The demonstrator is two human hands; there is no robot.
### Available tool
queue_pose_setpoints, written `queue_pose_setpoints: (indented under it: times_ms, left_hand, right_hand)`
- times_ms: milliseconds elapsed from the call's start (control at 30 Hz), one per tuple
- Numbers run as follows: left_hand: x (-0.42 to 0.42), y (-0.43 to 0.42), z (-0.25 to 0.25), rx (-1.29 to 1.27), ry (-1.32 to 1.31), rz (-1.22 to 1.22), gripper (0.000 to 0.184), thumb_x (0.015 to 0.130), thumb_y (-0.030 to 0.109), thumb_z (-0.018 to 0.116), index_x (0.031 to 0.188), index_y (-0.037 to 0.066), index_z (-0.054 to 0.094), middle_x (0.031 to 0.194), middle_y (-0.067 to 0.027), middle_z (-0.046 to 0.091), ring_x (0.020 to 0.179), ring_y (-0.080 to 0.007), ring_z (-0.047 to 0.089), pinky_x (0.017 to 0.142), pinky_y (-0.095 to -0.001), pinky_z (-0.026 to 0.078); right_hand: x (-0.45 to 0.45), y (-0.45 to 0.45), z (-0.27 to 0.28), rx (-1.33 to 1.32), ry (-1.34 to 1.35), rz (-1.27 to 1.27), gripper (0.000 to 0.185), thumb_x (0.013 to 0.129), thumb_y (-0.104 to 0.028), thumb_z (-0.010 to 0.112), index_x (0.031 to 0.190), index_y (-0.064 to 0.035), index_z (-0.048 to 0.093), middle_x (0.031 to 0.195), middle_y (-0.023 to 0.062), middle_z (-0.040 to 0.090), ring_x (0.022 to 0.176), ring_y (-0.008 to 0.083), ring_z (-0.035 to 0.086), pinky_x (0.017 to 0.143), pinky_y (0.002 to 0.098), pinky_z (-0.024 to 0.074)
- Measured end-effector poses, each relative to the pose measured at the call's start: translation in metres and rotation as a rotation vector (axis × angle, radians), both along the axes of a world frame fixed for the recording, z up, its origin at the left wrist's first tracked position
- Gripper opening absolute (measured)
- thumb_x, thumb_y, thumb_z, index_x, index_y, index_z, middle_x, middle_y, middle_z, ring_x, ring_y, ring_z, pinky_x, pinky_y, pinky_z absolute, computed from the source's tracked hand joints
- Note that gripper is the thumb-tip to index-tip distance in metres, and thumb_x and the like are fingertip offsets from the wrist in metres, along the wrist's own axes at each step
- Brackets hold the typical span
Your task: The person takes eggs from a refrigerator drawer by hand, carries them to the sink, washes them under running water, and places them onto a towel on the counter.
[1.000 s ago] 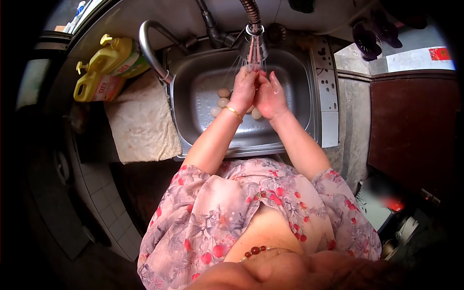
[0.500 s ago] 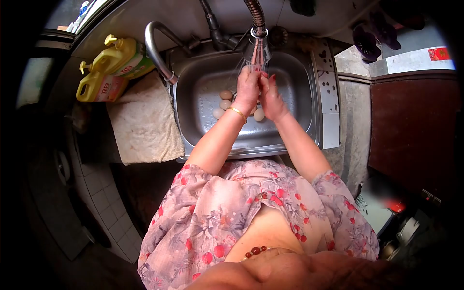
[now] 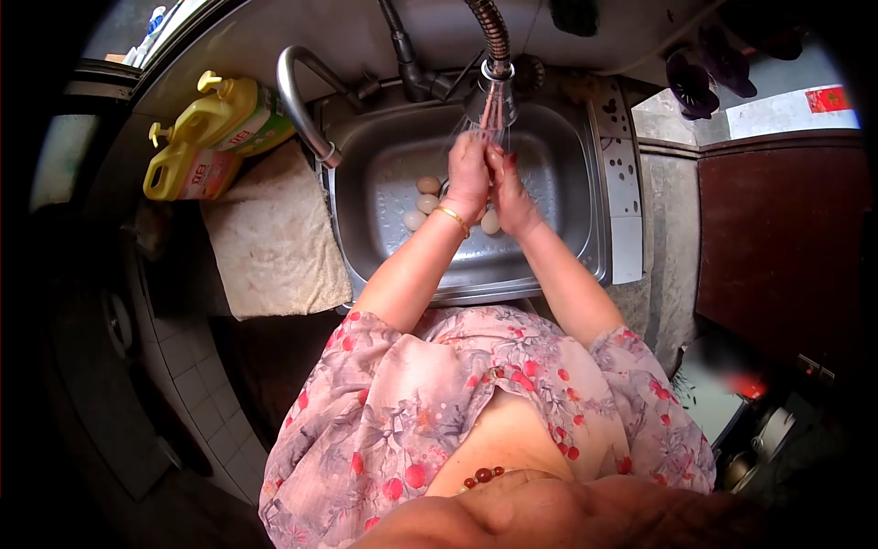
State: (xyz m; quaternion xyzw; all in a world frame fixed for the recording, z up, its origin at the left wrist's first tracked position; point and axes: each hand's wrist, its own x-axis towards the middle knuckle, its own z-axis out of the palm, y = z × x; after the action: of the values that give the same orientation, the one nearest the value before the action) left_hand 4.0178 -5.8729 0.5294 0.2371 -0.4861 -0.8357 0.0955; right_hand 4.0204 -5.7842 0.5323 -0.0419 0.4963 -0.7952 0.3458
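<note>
Water runs from the spray faucet (image 3: 495, 99) over both hands, which are pressed together above the steel sink (image 3: 375, 160). My left hand (image 3: 468, 174) wears a gold bracelet at the wrist, its fingers curled against the other hand. My right hand (image 3: 514, 194) is closed in from the right, with red nails showing. Whatever lies between the hands, if anything, is hidden. Several pale eggs (image 3: 427, 204) rest on the sink bottom left of and below the hands; another egg (image 3: 490, 221) shows between the wrists.
A second curved faucet (image 3: 302, 96) arches over the sink's left rim. Two yellow detergent bottles (image 3: 206, 137) and a beige cloth (image 3: 274, 233) are on the left. A spotted tile ledge (image 3: 622, 174) borders the right side, with a dark red panel (image 3: 777, 233) beyond.
My right hand has turned from partly spread to closed against my left hand. Water keeps running. The view has shifted slightly, and the eggs show little change.
</note>
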Motion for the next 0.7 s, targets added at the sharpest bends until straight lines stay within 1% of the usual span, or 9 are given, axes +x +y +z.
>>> queue_pose_setpoints:
  times_ms: [33, 133, 167, 300, 333, 400, 500, 600, 700]
  left_hand:
    - [-0.002, -0.008, -0.006, -0.085, 0.003, 0.004, 0.022, 0.092, 0.022, 0.046, 0.081, 0.006, 0.055, 0.070, -0.0031, 0.055, 0.062, -0.0125, 0.052, 0.058, -0.0261, 0.044]
    - [-0.011, -0.008, -0.012, 0.324, -0.007, 0.086, 0.026, 0.094, 0.024, 0.045, 0.080, 0.005, 0.055, 0.071, -0.0027, 0.057, 0.060, -0.0112, 0.050, 0.058, -0.0256, 0.043]
    - [-0.009, -0.008, -0.005, 0.484, -0.103, 0.069, 0.026, 0.095, 0.024, 0.044, 0.081, 0.006, 0.055, 0.072, -0.0027, 0.057, 0.060, -0.0115, 0.050, 0.057, -0.0261, 0.043]
    - [-0.004, -0.005, -0.005, 0.322, -0.036, -0.039, 0.025, 0.095, 0.025, 0.044, 0.085, 0.005, 0.056, 0.074, -0.0033, 0.057, 0.063, -0.0112, 0.050, 0.058, -0.0248, 0.043]
    - [-0.003, 0.000, -0.007, 0.154, 0.062, -0.066, 0.024, 0.095, 0.025, 0.043, 0.099, 0.003, 0.054, 0.079, -0.0042, 0.059, 0.070, -0.0105, 0.054, 0.066, -0.0232, 0.044]
    - [-0.001, 0.010, -0.010, 0.133, 0.107, 0.040, 0.023, 0.095, 0.025, 0.046, 0.092, 0.004, 0.055, 0.076, -0.0034, 0.059, 0.066, -0.0106, 0.054, 0.063, -0.0227, 0.044]
    - [0.004, -0.009, 0.010, 0.057, -0.056, -0.046, 0.025, 0.094, 0.023, 0.047, 0.081, 0.004, 0.054, 0.070, -0.0044, 0.056, 0.061, -0.0133, 0.053, 0.056, -0.0259, 0.044]
    - [-0.008, -0.012, -0.004, 0.427, -0.088, 0.061, 0.030, 0.096, 0.027, 0.045, 0.079, 0.004, 0.054, 0.069, -0.0061, 0.057, 0.056, -0.0143, 0.052, 0.053, -0.0270, 0.044]
    - [-0.001, -0.020, 0.000, 0.590, -0.048, -0.075, 0.027, 0.097, 0.026, 0.043, 0.087, 0.004, 0.056, 0.075, -0.0064, 0.060, 0.063, -0.0125, 0.053, 0.060, -0.0249, 0.044]
  right_hand:
    - [0.003, -0.002, 0.003, 0.049, 0.017, -0.013, 0.080, 0.093, -0.067, 0.023, 0.141, -0.0046, 0.040, 0.146, 0.0024, 0.033, 0.135, 0.0169, 0.029, 0.111, 0.0337, 0.0203]
    - [0.001, -0.002, -0.013, 0.032, 0.281, -0.004, 0.079, 0.094, -0.066, 0.022, 0.142, -0.0050, 0.039, 0.146, 0.0023, 0.033, 0.135, 0.0175, 0.029, 0.110, 0.0319, 0.0213]
    - [0.003, -0.001, -0.011, -0.040, 0.201, -0.024, 0.082, 0.092, -0.068, 0.022, 0.140, -0.0038, 0.041, 0.144, 0.0031, 0.036, 0.134, 0.0178, 0.030, 0.110, 0.0315, 0.0204]
    - [-0.006, 0.003, -0.013, -0.140, -0.083, -0.032, 0.081, 0.090, -0.071, 0.023, 0.140, -0.0108, 0.042, 0.142, 0.0000, 0.038, 0.129, 0.0160, 0.036, 0.109, 0.0317, 0.0236]
    - [-0.006, 0.003, -0.013, -0.124, -0.057, -0.030, 0.081, 0.090, -0.071, 0.023, 0.141, -0.0106, 0.042, 0.142, -0.0002, 0.039, 0.128, 0.0158, 0.037, 0.109, 0.0316, 0.0235]
    - [-0.006, 0.002, -0.011, -0.093, -0.004, -0.027, 0.081, 0.090, -0.071, 0.023, 0.141, -0.0103, 0.041, 0.141, -0.0005, 0.040, 0.126, 0.0154, 0.038, 0.109, 0.0313, 0.0234]
    - [0.004, -0.003, -0.007, 0.002, 0.124, -0.030, 0.088, 0.089, -0.073, 0.023, 0.141, -0.0043, 0.039, 0.140, 0.0020, 0.040, 0.127, 0.0166, 0.037, 0.110, 0.0333, 0.0218]
    - [0.004, -0.004, -0.001, -0.072, 0.099, -0.015, 0.087, 0.089, -0.073, 0.023, 0.140, -0.0043, 0.042, 0.142, 0.0009, 0.038, 0.128, 0.0177, 0.036, 0.111, 0.0342, 0.0204]
    - [0.002, -0.004, 0.002, -0.139, 0.018, -0.042, 0.088, 0.088, -0.074, 0.022, 0.138, -0.0052, 0.045, 0.141, 0.0015, 0.040, 0.129, 0.0175, 0.036, 0.111, 0.0328, 0.0206]
